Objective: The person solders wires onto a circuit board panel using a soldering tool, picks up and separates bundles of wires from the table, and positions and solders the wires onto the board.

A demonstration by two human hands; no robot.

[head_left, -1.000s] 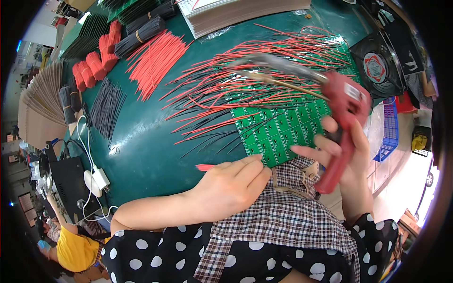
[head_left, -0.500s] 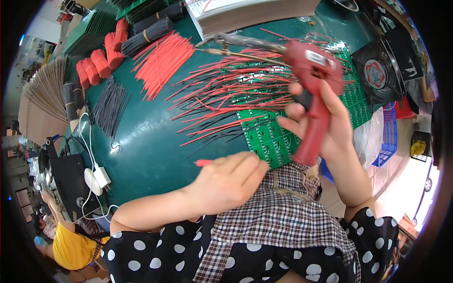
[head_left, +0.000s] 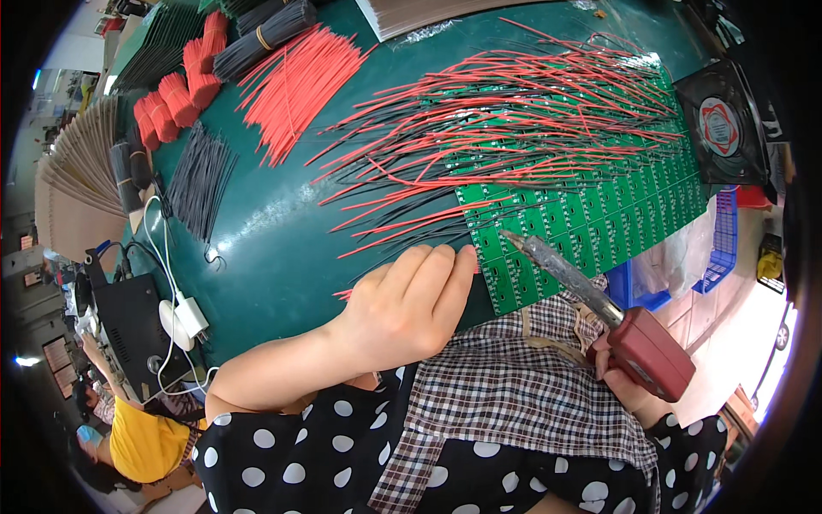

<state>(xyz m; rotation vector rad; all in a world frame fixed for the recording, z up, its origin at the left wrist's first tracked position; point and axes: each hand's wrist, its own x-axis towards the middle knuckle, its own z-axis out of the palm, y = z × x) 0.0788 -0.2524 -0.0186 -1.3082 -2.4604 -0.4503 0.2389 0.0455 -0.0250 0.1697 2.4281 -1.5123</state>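
Observation:
My left hand point(head_left: 407, 304) is closed on red wire point(head_left: 344, 295); its ends show past the wrist side and at the fingertips. The fingertips sit beside the left edge of a green circuit board panel point(head_left: 599, 227). My right hand point(head_left: 623, 385), at the lower right, is wrapped round a dark red soldering gun point(head_left: 655, 355). The gun's metal barrel slants up to the left, its tip point(head_left: 511, 237) over the panel near the left edge. Many red and black wires point(head_left: 514, 111) lie across the panel's far part and overhang its left side.
Farther left lie loose red wires point(head_left: 300, 90), loose black wires point(head_left: 201, 184) and tied bundles point(head_left: 175, 98). A black fan point(head_left: 719, 128) stands at the right, above a blue basket point(head_left: 717, 244). A black box point(head_left: 133, 321) and white adapter point(head_left: 187, 317) sit at left. A co-worker in yellow point(head_left: 145, 437) is beyond.
My right hand has lowered the soldering gun from above the wires to the lower right, its tip now over the panel. My left hand has moved slightly upward, with the red wire near the panel's edge.

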